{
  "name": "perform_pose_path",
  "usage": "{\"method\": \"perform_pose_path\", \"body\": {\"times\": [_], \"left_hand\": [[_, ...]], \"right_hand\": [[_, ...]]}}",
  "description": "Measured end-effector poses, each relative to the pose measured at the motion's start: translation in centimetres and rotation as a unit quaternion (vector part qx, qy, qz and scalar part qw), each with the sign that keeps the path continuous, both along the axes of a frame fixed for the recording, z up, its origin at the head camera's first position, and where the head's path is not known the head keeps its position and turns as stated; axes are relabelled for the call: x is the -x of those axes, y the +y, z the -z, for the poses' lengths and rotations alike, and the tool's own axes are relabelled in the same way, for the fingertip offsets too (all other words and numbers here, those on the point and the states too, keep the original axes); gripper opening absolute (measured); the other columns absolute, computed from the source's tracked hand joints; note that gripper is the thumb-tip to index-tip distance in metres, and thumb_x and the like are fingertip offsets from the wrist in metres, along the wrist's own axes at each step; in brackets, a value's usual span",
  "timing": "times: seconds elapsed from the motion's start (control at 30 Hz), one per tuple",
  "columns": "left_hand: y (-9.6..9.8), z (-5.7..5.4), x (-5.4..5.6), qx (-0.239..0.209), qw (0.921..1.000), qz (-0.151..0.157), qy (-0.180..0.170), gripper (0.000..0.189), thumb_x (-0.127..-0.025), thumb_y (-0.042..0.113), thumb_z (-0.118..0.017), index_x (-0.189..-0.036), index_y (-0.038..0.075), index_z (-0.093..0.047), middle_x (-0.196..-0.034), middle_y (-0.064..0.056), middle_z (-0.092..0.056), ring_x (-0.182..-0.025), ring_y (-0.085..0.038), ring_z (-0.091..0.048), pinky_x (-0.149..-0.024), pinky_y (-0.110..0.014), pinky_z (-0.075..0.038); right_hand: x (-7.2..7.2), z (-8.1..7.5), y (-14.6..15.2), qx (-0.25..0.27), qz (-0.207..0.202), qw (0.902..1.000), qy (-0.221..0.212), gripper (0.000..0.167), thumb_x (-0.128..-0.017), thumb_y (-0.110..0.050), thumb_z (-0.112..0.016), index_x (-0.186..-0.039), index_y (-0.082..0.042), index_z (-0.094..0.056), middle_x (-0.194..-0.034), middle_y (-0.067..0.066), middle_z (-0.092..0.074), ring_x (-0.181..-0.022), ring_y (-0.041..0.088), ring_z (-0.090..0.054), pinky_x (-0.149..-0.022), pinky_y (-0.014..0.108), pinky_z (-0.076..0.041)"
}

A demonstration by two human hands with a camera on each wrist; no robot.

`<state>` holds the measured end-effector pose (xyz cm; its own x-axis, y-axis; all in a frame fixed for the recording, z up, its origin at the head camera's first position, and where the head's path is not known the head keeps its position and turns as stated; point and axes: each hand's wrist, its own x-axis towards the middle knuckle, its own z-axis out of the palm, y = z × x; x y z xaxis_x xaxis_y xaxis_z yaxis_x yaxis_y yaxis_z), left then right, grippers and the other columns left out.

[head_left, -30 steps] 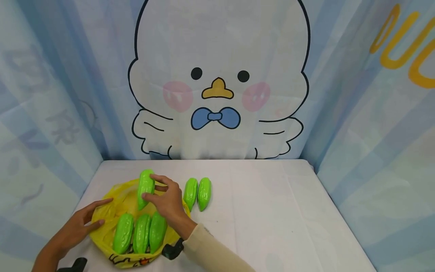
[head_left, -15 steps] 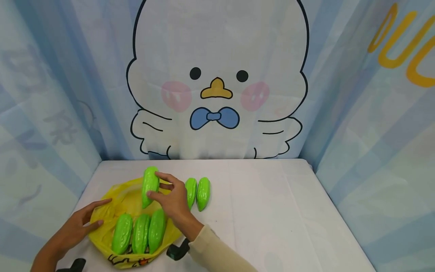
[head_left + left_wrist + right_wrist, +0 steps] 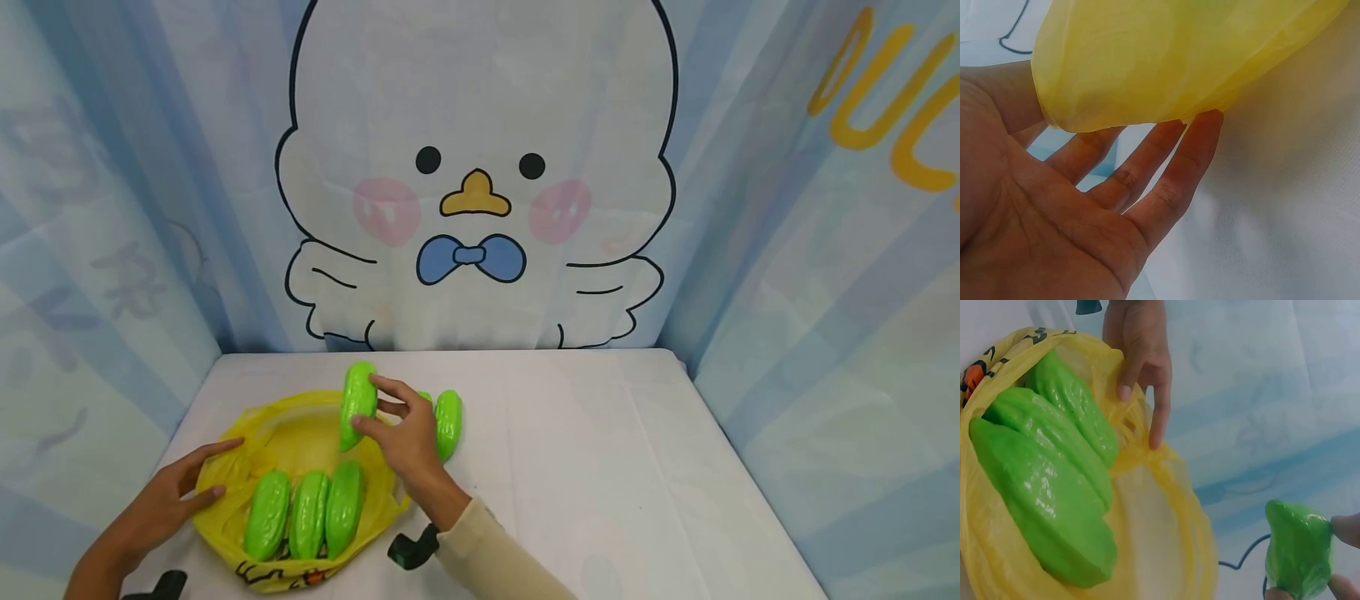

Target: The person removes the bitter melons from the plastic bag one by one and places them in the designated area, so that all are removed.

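My right hand [image 3: 408, 433] pinches a glossy green cucumber-shaped toy [image 3: 358, 405] between thumb and fingertips. It holds the toy upright over the far right rim of a yellow plastic bag [image 3: 300, 417], whose mouth is spread wide. Inside, toward the near side, 3 more green toys [image 3: 307, 515] lie side by side; in the right wrist view these toys [image 3: 1054, 506] look lumpy and ridged. My left hand [image 3: 171, 492] touches the bag's left side with long, spread fingers. In the left wrist view those fingers [image 3: 1188, 156] reach along the yellow film, nearly straight.
Another green toy [image 3: 449, 425] lies on the white-covered table [image 3: 585, 467], right of the bag; one more beside it is mostly hidden behind my right hand. A curtain with a cartoon bird [image 3: 472, 275] hangs at the table's far edge. Black mounts [image 3: 412, 547] sit by the wrists.
My right hand has carried the green toy rightward and slightly farther away, from over the bag's middle to its far right rim. My left hand has stayed at the bag's side.
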<state>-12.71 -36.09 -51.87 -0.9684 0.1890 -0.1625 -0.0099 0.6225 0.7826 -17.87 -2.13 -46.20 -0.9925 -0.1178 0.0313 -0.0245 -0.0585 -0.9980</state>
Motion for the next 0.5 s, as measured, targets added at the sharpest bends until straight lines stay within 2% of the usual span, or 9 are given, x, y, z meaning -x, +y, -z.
{"method": "perform_pose_path", "body": {"times": [0.17, 0.27, 0.33, 0.43, 0.5], "left_hand": [[0.0, 0.0, 0.1, -0.001, 1.0, -0.001, -0.008, 0.063, -0.113, 0.031, -0.053, -0.165, 0.0, -0.031, -0.168, -0.034, -0.031, -0.147, -0.064, -0.029, -0.106, -0.082, -0.038], [-0.1, 0.1, 0.1, -0.001, 1.0, 0.001, -0.009, 0.063, -0.114, 0.031, -0.052, -0.165, 0.001, -0.03, -0.168, -0.035, -0.03, -0.147, -0.065, -0.028, -0.105, -0.082, -0.039], [-0.1, 0.2, 0.0, 0.0, 1.0, 0.002, -0.005, 0.063, -0.114, 0.031, -0.052, -0.165, 0.001, -0.031, -0.169, -0.024, -0.035, -0.146, -0.065, -0.029, -0.105, -0.081, -0.04], [-0.2, 0.3, 0.0, -0.006, 1.0, 0.002, -0.001, 0.062, -0.114, 0.03, -0.052, -0.165, 0.003, -0.031, -0.16, 0.012, -0.039, -0.146, -0.064, -0.029, -0.104, -0.08, -0.041], [-0.2, 0.4, -0.1, -0.008, 1.0, 0.001, 0.0, 0.061, -0.114, 0.03, -0.052, -0.165, 0.004, -0.032, -0.15, 0.026, -0.034, -0.146, -0.064, -0.029, -0.104, -0.08, -0.041]], "right_hand": [[0.0, 0.4, 1.3, -0.002, 0.01, 0.9999, -0.005, 0.054, -0.088, -0.009, -0.086, -0.136, -0.028, -0.071, -0.143, -0.006, -0.065, -0.121, 0.018, -0.068, -0.096, 0.032, -0.064], [0.1, 0.7, 2.1, -0.006, 0.017, 0.9998, -0.005, 0.054, -0.088, -0.009, -0.086, -0.137, -0.027, -0.071, -0.143, -0.004, -0.066, -0.121, 0.018, -0.069, -0.095, 0.032, -0.065], [0.2, 1.0, 2.6, -0.008, 0.022, 0.9997, -0.006, 0.054, -0.088, -0.009, -0.085, -0.137, -0.026, -0.071, -0.143, -0.002, -0.066, -0.12, 0.018, -0.069, -0.093, 0.032, -0.065], [0.3, 1.4, 3.4, -0.013, 0.027, 0.9995, -0.009, 0.054, -0.089, -0.01, -0.085, -0.138, -0.026, -0.07, -0.143, -0.001, -0.065, -0.12, 0.018, -0.069, -0.093, 0.031, -0.065], [0.4, 1.7, 4.0, -0.017, 0.033, 0.9992, -0.011, 0.053, -0.089, -0.011, -0.085, -0.138, -0.026, -0.07, -0.143, 0.0, -0.064, -0.12, 0.018, -0.069, -0.094, 0.03, -0.065]]}}
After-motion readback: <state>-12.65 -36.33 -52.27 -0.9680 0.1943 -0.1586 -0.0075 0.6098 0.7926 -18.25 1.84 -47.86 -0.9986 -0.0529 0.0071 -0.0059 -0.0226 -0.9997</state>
